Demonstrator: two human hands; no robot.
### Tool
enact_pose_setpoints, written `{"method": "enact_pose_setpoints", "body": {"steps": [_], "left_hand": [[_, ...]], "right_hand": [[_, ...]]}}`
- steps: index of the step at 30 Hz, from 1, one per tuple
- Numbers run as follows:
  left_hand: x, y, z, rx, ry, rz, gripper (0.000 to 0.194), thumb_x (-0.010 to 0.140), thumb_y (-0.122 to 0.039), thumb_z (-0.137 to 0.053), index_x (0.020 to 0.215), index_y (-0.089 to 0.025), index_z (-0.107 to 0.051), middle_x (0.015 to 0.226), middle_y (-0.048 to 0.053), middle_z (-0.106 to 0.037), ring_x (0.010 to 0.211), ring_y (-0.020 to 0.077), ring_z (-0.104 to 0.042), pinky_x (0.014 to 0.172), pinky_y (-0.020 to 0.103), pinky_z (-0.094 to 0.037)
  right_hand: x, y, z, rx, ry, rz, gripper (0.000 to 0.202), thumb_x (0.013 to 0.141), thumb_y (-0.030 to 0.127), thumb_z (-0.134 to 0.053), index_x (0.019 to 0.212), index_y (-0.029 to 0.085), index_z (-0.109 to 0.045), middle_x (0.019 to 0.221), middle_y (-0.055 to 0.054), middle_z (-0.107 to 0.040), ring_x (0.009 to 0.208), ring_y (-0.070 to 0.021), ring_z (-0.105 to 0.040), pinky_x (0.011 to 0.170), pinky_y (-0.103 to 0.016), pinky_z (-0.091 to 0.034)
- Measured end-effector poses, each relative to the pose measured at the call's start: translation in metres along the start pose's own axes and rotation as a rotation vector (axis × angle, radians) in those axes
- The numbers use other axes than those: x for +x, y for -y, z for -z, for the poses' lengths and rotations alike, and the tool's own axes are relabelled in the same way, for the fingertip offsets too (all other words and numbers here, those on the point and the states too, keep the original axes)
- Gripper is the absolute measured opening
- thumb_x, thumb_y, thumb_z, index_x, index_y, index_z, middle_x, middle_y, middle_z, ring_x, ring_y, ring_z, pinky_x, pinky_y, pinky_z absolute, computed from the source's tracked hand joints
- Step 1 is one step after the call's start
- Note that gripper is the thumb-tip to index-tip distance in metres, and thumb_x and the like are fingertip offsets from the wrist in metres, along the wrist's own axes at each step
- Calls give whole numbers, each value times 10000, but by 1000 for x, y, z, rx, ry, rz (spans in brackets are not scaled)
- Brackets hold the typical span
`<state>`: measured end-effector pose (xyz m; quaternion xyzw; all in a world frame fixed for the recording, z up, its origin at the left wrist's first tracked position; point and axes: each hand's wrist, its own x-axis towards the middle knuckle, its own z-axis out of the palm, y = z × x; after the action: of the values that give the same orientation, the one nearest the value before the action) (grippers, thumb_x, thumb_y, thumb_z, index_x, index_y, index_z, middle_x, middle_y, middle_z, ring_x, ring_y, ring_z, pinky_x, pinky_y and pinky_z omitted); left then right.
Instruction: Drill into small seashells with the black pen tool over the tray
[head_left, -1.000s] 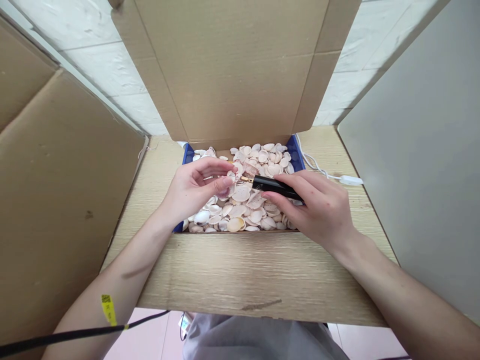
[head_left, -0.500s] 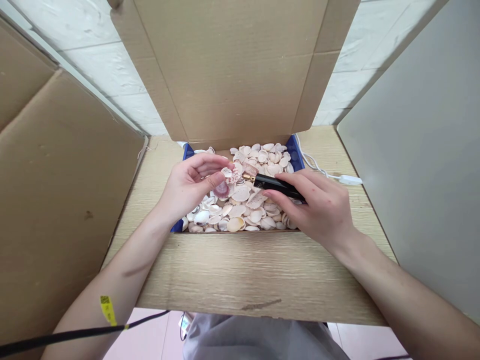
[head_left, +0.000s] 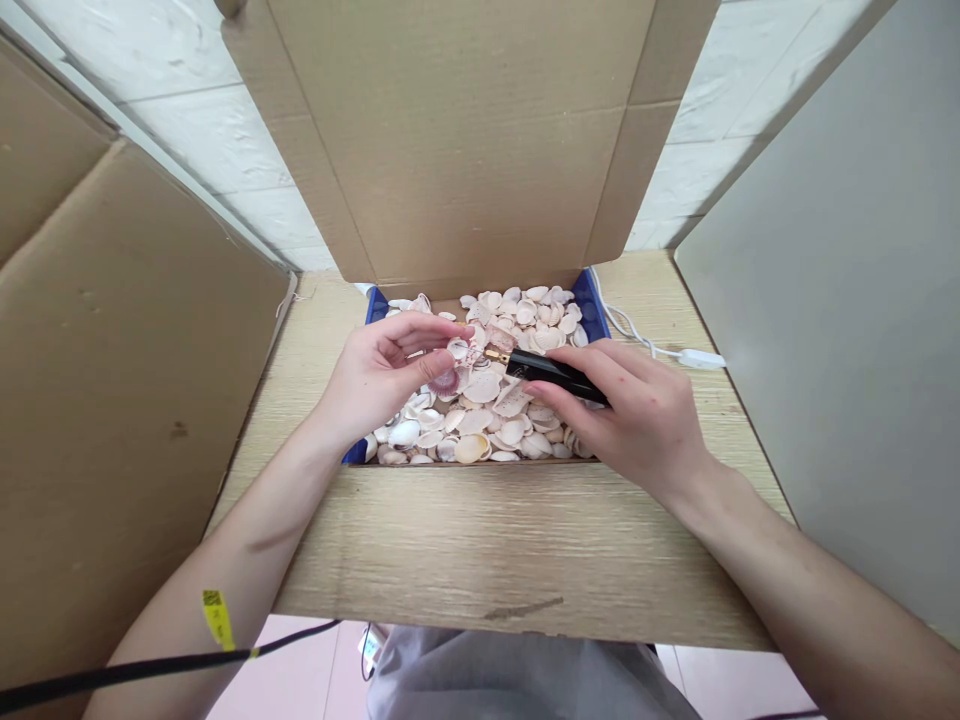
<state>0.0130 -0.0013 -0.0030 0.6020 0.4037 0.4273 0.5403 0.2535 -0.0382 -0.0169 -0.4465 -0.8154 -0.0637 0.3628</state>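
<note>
Many pale seashells fill a box with blue sides. Above the box's left part, my left hand pinches a small white shell with reddish marks between thumb and fingers. My right hand is wrapped round a black pen-like tool whose gold tip points left, close to that shell; whether they touch I cannot tell. A purple-pink shell lies just below my left fingertips.
The raised cardboard lid stands behind the box. Cardboard rises at the left, a grey panel at the right. A white cable with a connector lies on the wooden table. A black cable crosses the lower left.
My left hand and its shell have shifted very slightly to the right. The black tool has hardly moved.
</note>
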Motion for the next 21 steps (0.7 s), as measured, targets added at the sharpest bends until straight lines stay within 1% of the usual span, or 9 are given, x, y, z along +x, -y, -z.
{"method": "enact_pose_setpoints", "body": {"steps": [1, 3, 5, 7, 8, 10, 14, 18, 21], "left_hand": [[0, 0, 0, 1, -7, 2, 193, 783, -198, -760, 971, -170, -726, 993, 60, -751, 645, 119, -686, 608, 247, -594], [0, 0, 1, -9, -33, 22, 268, 765, -193, -777, 1028, -189, -724, 1029, 59, -756, 769, 152, -719, 650, 241, -601], [0, 0, 0, -28, -68, 46, 357, 738, -183, -800, 1083, -217, -718, 1060, 48, -759, 948, 182, -718, 749, 243, -603], [0, 0, -1, -26, -101, 65, 387, 711, -193, -822, 1084, -230, -726, 1077, 40, -759, 1025, 198, -702, 830, 269, -595], [0, 0, -1, -9, -113, 72, 374, 702, -211, -829, 1064, -225, -736, 1079, 44, -758, 1012, 205, -707, 839, 288, -596], [0, -2, -2, 41, -130, 87, 345, 693, -258, -834, 1026, -211, -755, 1091, 63, -754, 935, 217, -724, 797, 317, -608], [-1, -4, -3, 100, -133, 121, 313, 711, -325, -818, 1001, -214, -776, 1130, 87, -740, 807, 200, -728, 717, 320, -606], [-1, -3, 0, 113, -92, 139, 336, 730, -341, -803, 1038, -211, -770, 907, 66, -776, 718, 178, -709, 669, 299, -589], [-1, -2, 1, 69, -52, 131, 303, 735, -321, -802, 1012, -200, -775, 827, 52, -770, 644, 151, -680, 642, 294, -581]], "right_hand": [[0, 0, 0, 4, 5, -1, 232, 897, 378, -637, 967, 157, -651, 790, -49, -706, 663, -145, -651, 565, -266, -480], [0, 0, 0, 9, 11, -1, 234, 899, 377, -633, 972, 155, -652, 800, -54, -710, 669, -150, -657, 565, -269, -481], [0, 0, 0, 11, 15, 1, 239, 900, 377, -631, 970, 150, -653, 797, -57, -711, 668, -152, -659, 569, -272, -484], [0, 1, 0, 13, 19, 3, 243, 903, 382, -626, 970, 150, -652, 795, -57, -713, 669, -153, -658, 576, -274, -489], [1, 1, 0, 14, 20, 4, 244, 905, 385, -622, 971, 152, -651, 797, -56, -714, 671, -153, -658, 579, -275, -491], [1, 0, 0, 14, 26, 5, 242, 910, 387, -614, 974, 156, -649, 804, -55, -717, 678, -155, -658, 583, -276, -493], [1, 0, 1, 18, 34, 2, 234, 910, 383, -615, 973, 160, -646, 814, -50, -719, 687, -150, -657, 592, -270, -496], [1, 1, 1, 31, 35, 1, 238, 902, 373, -628, 970, 146, -649, 814, -59, -717, 692, -155, -662, 595, -271, -497], [0, 1, 1, 34, 32, -12, 236, 903, 381, -624, 971, 157, -653, 817, -59, -717, 695, -160, -660, 594, -278, -495]]}}
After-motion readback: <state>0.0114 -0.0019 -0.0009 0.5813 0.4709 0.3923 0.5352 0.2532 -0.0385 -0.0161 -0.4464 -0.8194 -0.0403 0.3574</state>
